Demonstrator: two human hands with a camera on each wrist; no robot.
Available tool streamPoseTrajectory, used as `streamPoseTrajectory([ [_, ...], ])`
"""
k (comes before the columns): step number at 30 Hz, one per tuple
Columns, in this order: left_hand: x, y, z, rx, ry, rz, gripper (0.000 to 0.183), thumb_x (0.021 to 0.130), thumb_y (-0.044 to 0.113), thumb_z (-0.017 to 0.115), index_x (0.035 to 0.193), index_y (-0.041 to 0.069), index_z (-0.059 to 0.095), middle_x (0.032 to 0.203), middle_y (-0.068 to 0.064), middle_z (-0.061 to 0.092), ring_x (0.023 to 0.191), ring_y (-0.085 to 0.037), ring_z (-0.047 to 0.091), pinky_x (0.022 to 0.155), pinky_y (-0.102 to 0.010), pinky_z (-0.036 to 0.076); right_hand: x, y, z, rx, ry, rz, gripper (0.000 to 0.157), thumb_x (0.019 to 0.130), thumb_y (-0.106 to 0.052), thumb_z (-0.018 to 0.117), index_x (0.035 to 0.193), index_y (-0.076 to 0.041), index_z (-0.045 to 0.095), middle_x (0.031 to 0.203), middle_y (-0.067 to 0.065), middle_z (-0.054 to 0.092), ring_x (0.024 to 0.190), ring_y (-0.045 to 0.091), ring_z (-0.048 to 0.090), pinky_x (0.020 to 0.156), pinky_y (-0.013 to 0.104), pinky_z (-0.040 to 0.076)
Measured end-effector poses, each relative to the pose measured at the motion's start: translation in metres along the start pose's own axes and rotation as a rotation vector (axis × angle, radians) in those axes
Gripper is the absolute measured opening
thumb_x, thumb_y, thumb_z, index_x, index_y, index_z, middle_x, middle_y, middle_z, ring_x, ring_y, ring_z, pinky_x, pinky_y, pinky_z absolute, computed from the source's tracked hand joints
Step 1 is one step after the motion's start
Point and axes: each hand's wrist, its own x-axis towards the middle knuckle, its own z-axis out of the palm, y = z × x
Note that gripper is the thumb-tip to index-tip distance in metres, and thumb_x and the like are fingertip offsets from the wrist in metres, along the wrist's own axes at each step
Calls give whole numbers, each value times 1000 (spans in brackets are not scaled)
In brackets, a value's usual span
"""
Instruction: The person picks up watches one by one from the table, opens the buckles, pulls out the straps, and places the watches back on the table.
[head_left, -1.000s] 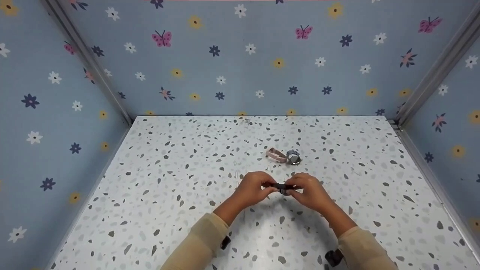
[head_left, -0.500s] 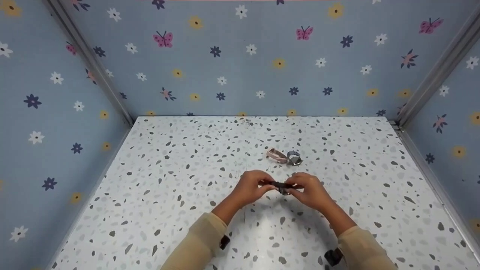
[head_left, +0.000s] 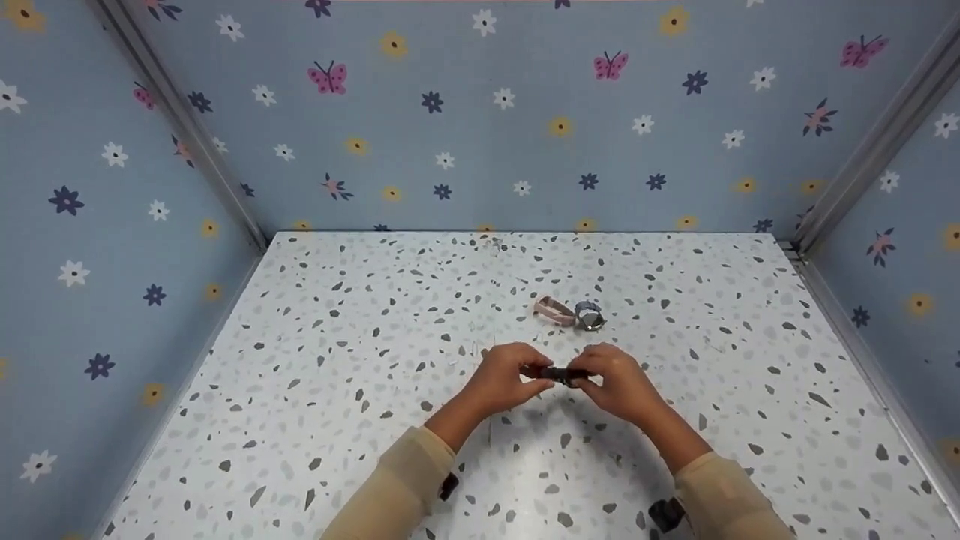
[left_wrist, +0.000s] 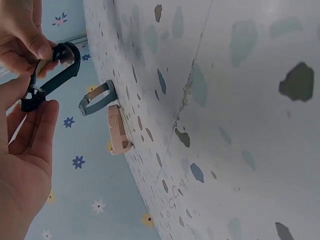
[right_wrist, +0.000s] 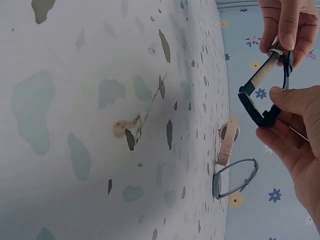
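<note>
A dark wristwatch [head_left: 562, 375] is held between the two hands, its strap bent into a loop. My left hand [head_left: 506, 379] pinches one side of it with thumb and fingers. Its other side is pinched by my right hand [head_left: 619, 382]. In the left wrist view the dark watch band [left_wrist: 64, 80] curves out beyond the fingertips. The right wrist view shows the watch's rounded case [right_wrist: 252, 107] below a lighter inner strap stretch. Fingers of both hands cover parts of the strap and its ends.
Beyond the hands, a pink-strapped watch [head_left: 553, 311] and a grey-blue watch [head_left: 589, 316] lie side by side on the speckled white tabletop [head_left: 360, 300]. A flower-patterned blue wall [head_left: 480, 112] rises at the back, with similar panels at both sides.
Both hands stay in nearly the same place. The dark watch has tilted slightly between the fingers, so less of its lower loop shows than half a second ago.
</note>
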Motion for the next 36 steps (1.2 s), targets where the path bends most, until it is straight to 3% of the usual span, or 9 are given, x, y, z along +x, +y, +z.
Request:
streamPoseTrajectory([
  [8,1,1,2,6,64,39,11,84,9,77,93,4,75,90,-7,70,82,-13,67,73,-16,54,-1,0,-3,86,14,30,19,76,2,82,92,-6,75,89,3,67,82,17,63,68,24,57],
  [17,0,-1,1,-80,106,-2,13,84,6,76,95,0,75,94,-10,70,85,-17,69,74,-16,55,-3,5,-4,252,18,86,20,78,7,78,94,-3,74,93,6,67,86,23,65,72,23,58],
  [24,0,-1,0,-110,127,-14,13,84,6,76,96,1,76,94,-9,71,85,-15,69,72,-17,56,-3,5,-4,293,15,94,19,79,8,77,94,-3,74,93,5,67,87,22,66,73,22,58],
  [30,-2,-3,1,-153,147,-66,16,84,7,76,99,0,76,96,-9,72,89,-15,69,72,-19,57,-3,5,-4,308,8,119,19,80,7,76,96,-2,74,94,7,67,88,23,66,73,21,57],
  [36,-2,-1,-1,-322,199,-202,19,86,9,75,103,2,75,101,-9,72,95,-19,69,76,-24,58,-4,5,-4,317,14,137,19,80,7,76,95,-4,74,94,4,67,87,22,66,73,23,58],
])
